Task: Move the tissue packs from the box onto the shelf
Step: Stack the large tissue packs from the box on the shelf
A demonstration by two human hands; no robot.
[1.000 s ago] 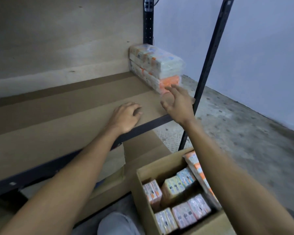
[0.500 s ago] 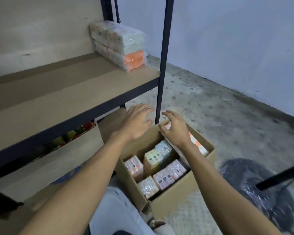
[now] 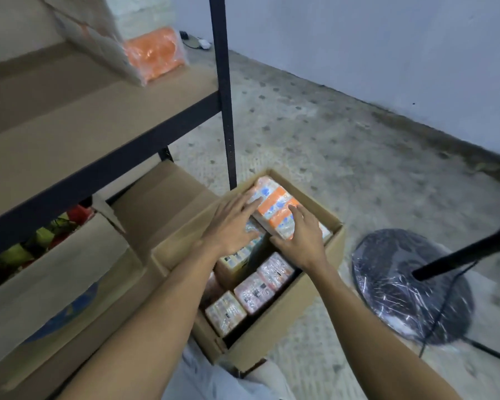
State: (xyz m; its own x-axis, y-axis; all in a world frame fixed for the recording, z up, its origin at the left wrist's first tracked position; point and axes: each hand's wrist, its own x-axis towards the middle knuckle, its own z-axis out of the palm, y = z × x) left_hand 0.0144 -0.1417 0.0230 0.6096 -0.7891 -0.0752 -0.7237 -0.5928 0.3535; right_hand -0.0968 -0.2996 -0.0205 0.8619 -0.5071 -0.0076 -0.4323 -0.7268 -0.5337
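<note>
An open cardboard box (image 3: 274, 321) stands on the floor by the shelf post, with several tissue packs (image 3: 254, 293) upright inside. An orange-and-white tissue pack (image 3: 272, 202) lies slanted on top of them at the far end. My right hand (image 3: 300, 241) grips its near end, fingers over the top and thumb at the side. The straight fingers of my left hand (image 3: 231, 223) lie against the pack's left side. On the brown shelf board (image 3: 84, 125), a stack of tissue packs (image 3: 153, 50) sits at the far right corner.
A black shelf post (image 3: 224, 96) rises just behind the box. Under the shelf sits another cardboard box (image 3: 55, 278) with coloured items. A plastic-wrapped fan base (image 3: 401, 287) with a black pole stands to the right on the concrete floor.
Both hands came down from the shelf edge into the box. They now touch the slanted orange pack. The view tilted down toward the box.
</note>
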